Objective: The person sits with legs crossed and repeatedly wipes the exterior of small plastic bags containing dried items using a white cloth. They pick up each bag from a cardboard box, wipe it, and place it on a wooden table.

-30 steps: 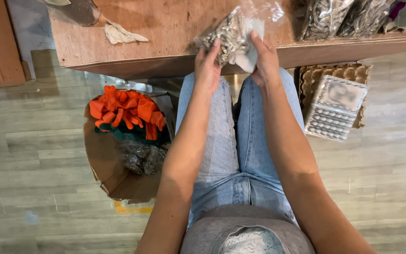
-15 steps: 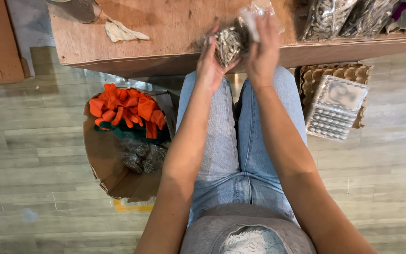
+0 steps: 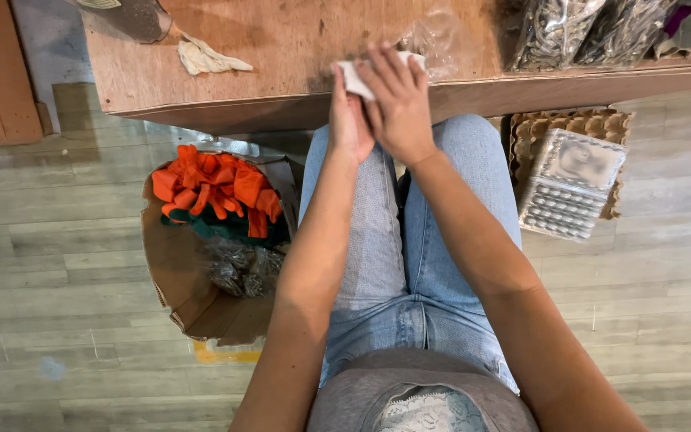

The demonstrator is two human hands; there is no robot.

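A: What is in the brown cardboard box (image 3: 177, 264) on the floor?

B: Orange pieces (image 3: 213, 188) on top, something dark green under them, and shiny little bags (image 3: 237, 268) lower down.

A: And on the other side?

B: A clear plastic tray (image 3: 571, 184) full of small round things, lying on egg cartons (image 3: 533, 132).

A: What do the hands hold?

B: A small white piece (image 3: 355, 78), at the wooden table (image 3: 281, 48) edge, above the knees. The left hand (image 3: 349, 120) and right hand (image 3: 397, 100) press together around it, fingers curled shut. It looks flat. A clear bag (image 3: 441, 40) lies just behind.
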